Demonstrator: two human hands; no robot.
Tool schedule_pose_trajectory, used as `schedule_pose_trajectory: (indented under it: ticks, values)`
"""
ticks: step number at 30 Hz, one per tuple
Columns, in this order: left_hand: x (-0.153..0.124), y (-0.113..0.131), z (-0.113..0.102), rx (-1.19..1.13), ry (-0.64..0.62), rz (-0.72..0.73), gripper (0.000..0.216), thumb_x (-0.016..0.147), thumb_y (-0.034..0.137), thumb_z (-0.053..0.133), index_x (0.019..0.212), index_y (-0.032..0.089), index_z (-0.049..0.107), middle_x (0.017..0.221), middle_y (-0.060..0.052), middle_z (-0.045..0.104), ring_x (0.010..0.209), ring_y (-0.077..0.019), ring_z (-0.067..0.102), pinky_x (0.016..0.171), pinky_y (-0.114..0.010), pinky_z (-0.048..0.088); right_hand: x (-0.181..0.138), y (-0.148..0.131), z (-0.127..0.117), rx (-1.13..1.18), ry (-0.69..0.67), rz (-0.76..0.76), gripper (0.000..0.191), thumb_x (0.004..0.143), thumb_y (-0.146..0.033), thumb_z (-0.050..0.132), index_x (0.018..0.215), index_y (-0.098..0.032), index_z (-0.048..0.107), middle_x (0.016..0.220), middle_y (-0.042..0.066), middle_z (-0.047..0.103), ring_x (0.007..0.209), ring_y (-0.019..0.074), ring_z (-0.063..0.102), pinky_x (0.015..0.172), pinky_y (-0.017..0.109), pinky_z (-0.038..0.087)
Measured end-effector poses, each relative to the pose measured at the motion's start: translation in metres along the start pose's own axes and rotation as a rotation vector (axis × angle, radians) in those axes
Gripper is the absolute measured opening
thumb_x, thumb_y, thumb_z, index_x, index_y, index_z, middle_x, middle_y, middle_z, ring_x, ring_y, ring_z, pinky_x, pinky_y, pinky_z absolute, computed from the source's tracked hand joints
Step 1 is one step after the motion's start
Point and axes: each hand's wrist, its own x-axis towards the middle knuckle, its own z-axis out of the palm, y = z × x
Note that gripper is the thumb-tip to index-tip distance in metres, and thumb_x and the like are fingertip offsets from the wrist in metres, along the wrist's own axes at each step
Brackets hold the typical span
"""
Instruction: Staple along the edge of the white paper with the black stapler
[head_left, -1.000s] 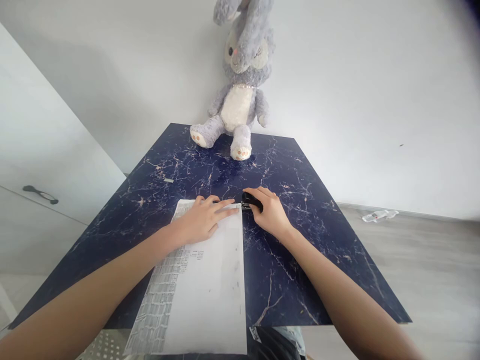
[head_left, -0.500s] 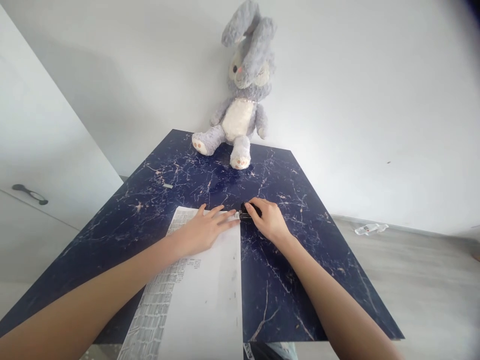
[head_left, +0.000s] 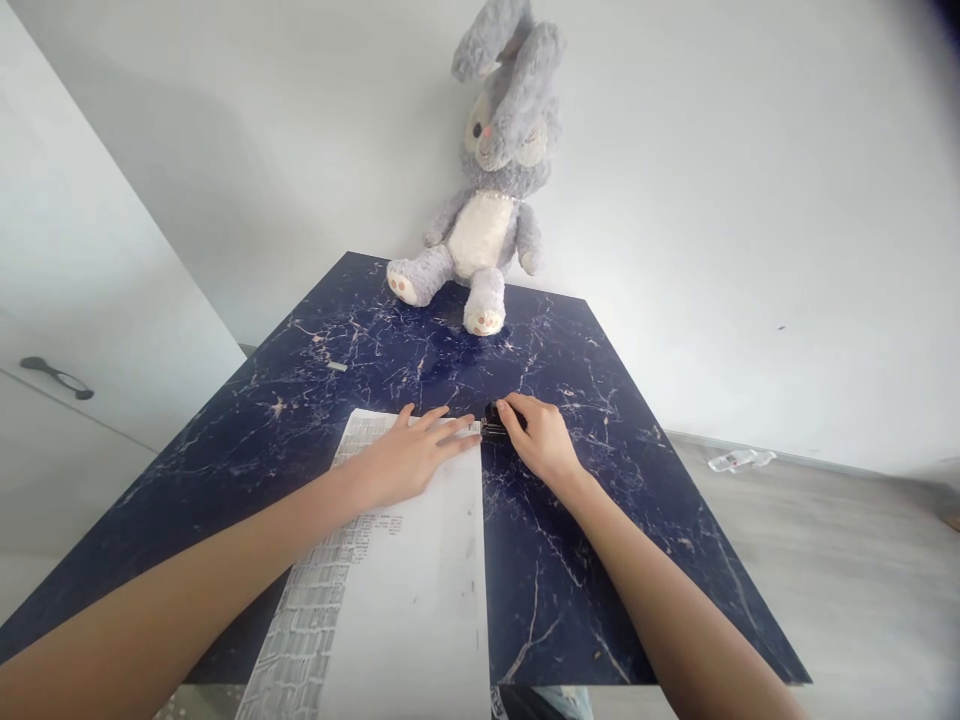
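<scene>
R hand (head_left: 544,438) grips the black stapler (head_left: 493,424), its nose at the far R corner of the paper (head_left: 416,610); too small to tell if the sheet's inside. L hand (head_left: 409,460) presses flat on it, fingers splayed, prob. vs. slipping. Paper's on the dark table (head_left: 600,560), near end overhanging; plush rabbit (head_left: 480,235) sits at back.

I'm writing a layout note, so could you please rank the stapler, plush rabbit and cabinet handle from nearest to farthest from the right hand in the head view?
1. Stapler: held in the right hand.
2. Plush rabbit: on the far end of the table.
3. Cabinet handle: far left, past the table.
</scene>
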Motion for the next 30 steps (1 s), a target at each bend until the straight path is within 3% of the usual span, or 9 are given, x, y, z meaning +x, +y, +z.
schedule_pose_trajectory:
  ticks: [12, 30]
  values:
    - [0.003, 0.004, 0.001, 0.012, 0.006, -0.015, 0.080, 0.095, 0.003, 0.043, 0.164, 0.039, 0.025, 0.173, -0.003, 0.024, 0.153, -0.0396, 0.030, 0.114, -0.071, 0.031, -0.002, -0.009, 0.009, -0.225, 0.044, -0.021, 0.036, 0.110, -0.030, 0.035, 0.081, -0.023, 0.055, 0.076, 0.003, 0.064, 0.074, 0.0203, 0.057, 0.069, 0.032, 0.036]
    - [0.003, 0.005, 0.006, 0.002, 0.021, -0.007, 0.079, 0.096, 0.003, 0.042, 0.164, 0.038, 0.024, 0.173, -0.004, 0.024, 0.154, -0.0401, 0.028, 0.114, -0.074, 0.029, -0.004, -0.013, 0.015, -0.333, 0.076, -0.024, 0.034, 0.109, -0.026, 0.037, 0.081, -0.022, 0.056, 0.078, 0.005, 0.064, 0.076, 0.0220, 0.055, 0.071, 0.034, 0.034]
